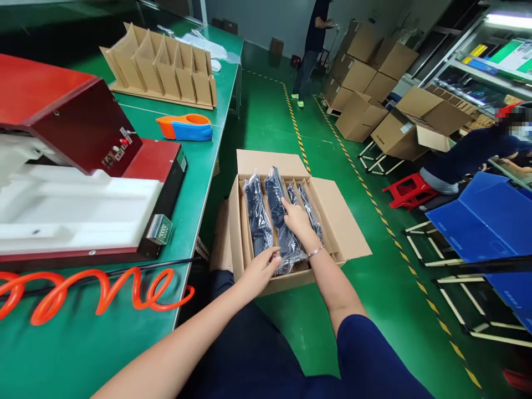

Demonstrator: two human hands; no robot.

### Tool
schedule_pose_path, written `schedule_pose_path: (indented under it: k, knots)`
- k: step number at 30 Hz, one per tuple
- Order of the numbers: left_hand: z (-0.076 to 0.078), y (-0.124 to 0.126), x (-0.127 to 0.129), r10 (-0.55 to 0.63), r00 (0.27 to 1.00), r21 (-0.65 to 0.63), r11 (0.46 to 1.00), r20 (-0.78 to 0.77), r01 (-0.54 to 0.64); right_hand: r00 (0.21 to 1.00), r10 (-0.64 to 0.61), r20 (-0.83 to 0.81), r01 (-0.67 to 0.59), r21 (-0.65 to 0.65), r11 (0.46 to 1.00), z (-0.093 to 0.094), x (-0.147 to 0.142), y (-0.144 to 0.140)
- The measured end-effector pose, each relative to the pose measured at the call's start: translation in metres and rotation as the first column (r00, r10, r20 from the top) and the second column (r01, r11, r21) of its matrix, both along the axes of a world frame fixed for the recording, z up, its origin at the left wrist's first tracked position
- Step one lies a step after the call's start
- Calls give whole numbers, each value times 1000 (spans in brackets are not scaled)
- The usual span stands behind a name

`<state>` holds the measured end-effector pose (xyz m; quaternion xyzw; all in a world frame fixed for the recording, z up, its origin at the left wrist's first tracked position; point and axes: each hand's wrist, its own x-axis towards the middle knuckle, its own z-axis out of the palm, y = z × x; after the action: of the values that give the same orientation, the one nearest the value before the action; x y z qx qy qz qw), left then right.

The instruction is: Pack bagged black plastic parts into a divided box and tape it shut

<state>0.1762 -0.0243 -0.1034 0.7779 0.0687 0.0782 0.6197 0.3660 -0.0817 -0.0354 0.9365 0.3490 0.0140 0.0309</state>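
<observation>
Open brown cardboard carton (332, 221) on green floor beside green workbench (208, 166), left hand (261, 270) pinching a black plastic-wrapped bundle (282, 227) standing in its divider slot, right hand (297, 220) flat on it, fingers open, orange-blue tape dispenser (185, 127) on bench, cardboard divider insert (162, 69) beyond

Both my bare forearms reach forward and down, converging. My left hand (262, 266) sits nearer me, fingers curled inward in a loose grip. My right hand (297, 220) lies palm down, forefinger stretched ahead, a thin bracelet round its wrist.
</observation>
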Motion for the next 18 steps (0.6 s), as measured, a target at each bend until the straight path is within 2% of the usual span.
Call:
schedule_pose_path:
  k: [3, 6, 11, 14, 18]
  knots:
    - [0, 0, 0, -5, 1000, 33, 999, 6, 5, 1000, 21, 10, -20, -21, 1000, -5, -9, 17]
    - [2, -1, -2, -11, 1000, 68, 998, 4, 11, 1000, 6, 14, -5, -50, 999, -22, -23, 26]
    - [6, -5, -5, -53, 998, 128, 990, 14, 51, 999, -21, -28, 18, -101, 995, -53, -40, 15]
    - [9, -6, -6, -74, 997, 161, 984, 14, 70, 997, -6, -72, -2, -121, 993, -51, -36, 0]
    - [9, -5, -7, -92, 996, 190, 978, -2, 91, 993, 32, -110, -42, -91, 995, -32, -11, -17]
